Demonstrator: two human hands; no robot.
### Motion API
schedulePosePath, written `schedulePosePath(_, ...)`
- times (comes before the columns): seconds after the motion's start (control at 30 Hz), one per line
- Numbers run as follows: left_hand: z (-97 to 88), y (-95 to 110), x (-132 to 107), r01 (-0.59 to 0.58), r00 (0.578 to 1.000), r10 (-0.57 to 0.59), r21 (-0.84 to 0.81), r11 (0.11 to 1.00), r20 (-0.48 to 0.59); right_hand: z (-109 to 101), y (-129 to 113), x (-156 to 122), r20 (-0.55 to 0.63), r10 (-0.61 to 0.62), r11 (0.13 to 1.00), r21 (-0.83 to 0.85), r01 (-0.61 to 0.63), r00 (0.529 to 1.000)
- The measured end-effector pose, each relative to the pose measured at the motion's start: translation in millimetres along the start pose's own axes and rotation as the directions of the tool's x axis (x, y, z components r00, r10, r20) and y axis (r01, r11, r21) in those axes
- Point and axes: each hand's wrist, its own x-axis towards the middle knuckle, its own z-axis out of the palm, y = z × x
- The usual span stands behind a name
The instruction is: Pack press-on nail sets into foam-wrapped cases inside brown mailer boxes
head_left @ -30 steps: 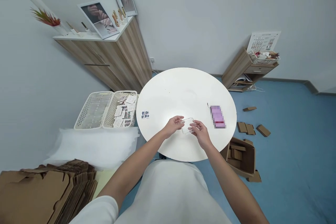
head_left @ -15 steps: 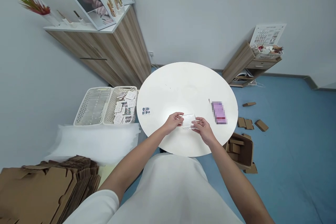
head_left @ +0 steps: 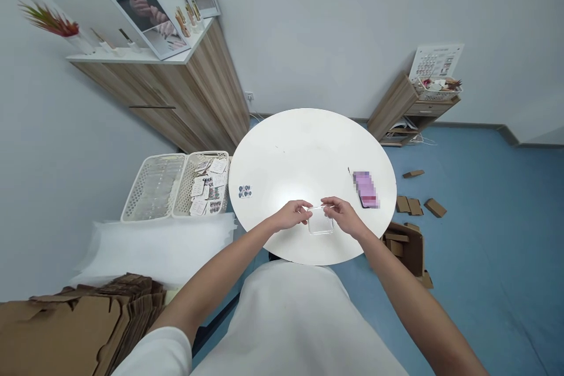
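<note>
A small clear plastic box [head_left: 321, 224] is near the front edge of the round white table [head_left: 304, 141], its walls see-through. My left hand [head_left: 292, 215] pinches its far left corner between thumb and fingers. At the far right corner, my right hand [head_left: 342, 214] grips it the same way. A thin clear strip runs between both sets of fingertips; it looks like the lid or rim seen edge-on. Whether anything lies inside the box, I cannot tell. On the table's left side is a small sheet of dark oval nail pieces [head_left: 245, 191].
A blurred purple phone-like object [head_left: 366, 190] lies at the table's right. White baskets with clear cases [head_left: 154, 188] and cards [head_left: 205, 185] stand to the left, above white sheets [head_left: 154, 247] and stacked flat cardboard [head_left: 66, 329]. A carton [head_left: 409, 249] of small brown boxes is on the right floor.
The box has come nearer to me and its near part now shows below my fingers. My fingers have shifted to its far edge. The view has tilted slightly.
</note>
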Motion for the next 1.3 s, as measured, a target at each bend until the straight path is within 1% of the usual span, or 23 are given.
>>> schedulePosePath(0.07, 2.0, -1, -2, -0.005, 1.000, 0.005, 0.003, 1.000, 0.014, 2, -2, -2, 0.001, -0.002, 1.000, -0.005, 0.002, 1.000)
schedulePosePath(0.1, 2.9, -1, -2, -0.007, 1.000, 0.007, -0.007, 1.000, 0.007, 2, -3, -4, -0.017, -0.001, 1.000, -0.010, 0.001, 1.000)
schedulePosePath(0.2, 5.4, -3, -4, -0.016, 0.998, 0.011, -0.068, 0.998, -0.065, 1, -6, -13, -0.094, -0.021, 0.998, -0.061, 0.016, 0.995)
schedulePosePath(0.27, 7.3, -4, -4, -0.017, 0.994, 0.006, -0.107, 0.994, -0.107, -1, -8, -21, -0.101, -0.081, 0.987, -0.149, 0.065, 0.992)
schedulePosePath(0.33, 9.9, -4, -4, -0.015, 0.993, -0.001, -0.142, 0.990, -0.115, 0, -8, -28, -0.064, -0.172, 0.949, -0.279, 0.147, 0.983)
schedulePosePath(0.43, 14.5, -4, -4, -0.023, 0.996, 0.007, -0.173, 0.985, -0.093, 2, -8, -33, -0.010, -0.289, 0.856, -0.450, 0.253, 0.957)
schedulePosePath(0.5, 16.4, -4, -5, -0.040, 0.998, 0.031, -0.156, 0.987, -0.060, 4, -8, -32, -0.015, -0.342, 0.809, -0.513, 0.287, 0.939)
schedulePosePath(0.57, 16.8, -2, -6, -0.093, 0.995, 0.089, -0.100, 0.991, -0.045, 3, -8, -30, -0.013, -0.380, 0.779, -0.544, 0.312, 0.925)
schedulePosePath(0.67, 15.2, 0, -8, -0.189, 0.980, 0.191, 0.033, 0.981, -0.056, -1, -7, -27, 0.046, -0.403, 0.750, -0.555, 0.359, 0.914)
schedulePosePath(0.73, 14.1, 1, -8, -0.225, 0.971, 0.232, 0.095, 0.970, -0.059, -4, -7, -26, 0.078, -0.407, 0.744, -0.549, 0.380, 0.910)
schedulePosePath(0.9, 15.4, 2, -8, -0.286, 0.950, 0.300, 0.137, 0.948, -0.091, -7, -6, -26, 0.126, -0.414, 0.738, -0.533, 0.414, 0.901)
schedulePosePath(1.07, 20.4, -1, -10, -0.269, 0.953, 0.284, 0.134, 0.954, -0.108, -9, -5, -25, 0.177, -0.403, 0.743, -0.510, 0.433, 0.898)
schedulePosePath(1.17, 24.9, -3, -11, -0.271, 0.953, 0.280, 0.090, 0.958, -0.115, -10, -2, -26, 0.181, -0.411, 0.753, -0.485, 0.445, 0.893)
schedulePosePath(1.3, 33.2, -2, -11, -0.278, 0.956, 0.280, 0.028, 0.960, -0.093, -13, 2, -29, 0.182, -0.411, 0.764, -0.466, 0.446, 0.893)
